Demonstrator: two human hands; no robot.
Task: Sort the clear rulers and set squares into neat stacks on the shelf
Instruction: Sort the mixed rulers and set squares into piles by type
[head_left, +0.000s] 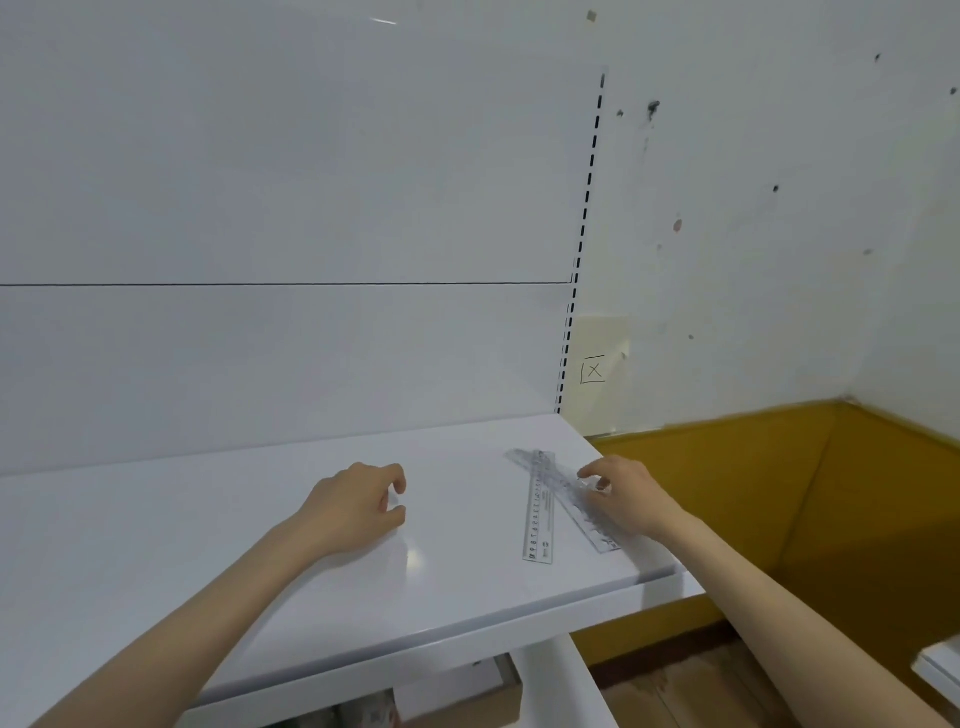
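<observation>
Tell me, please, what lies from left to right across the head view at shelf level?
left hand → straight ruler → right hand → yellow lower wall. The slanted ruler that the right hand grips overlaps both its neighbours, so it is left out.

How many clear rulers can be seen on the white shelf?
2. The straight ruler lies near the right edge of the shelf; the slanted ruler crosses its far end, touched by the right hand. Others stacked beneath may be hidden.
</observation>
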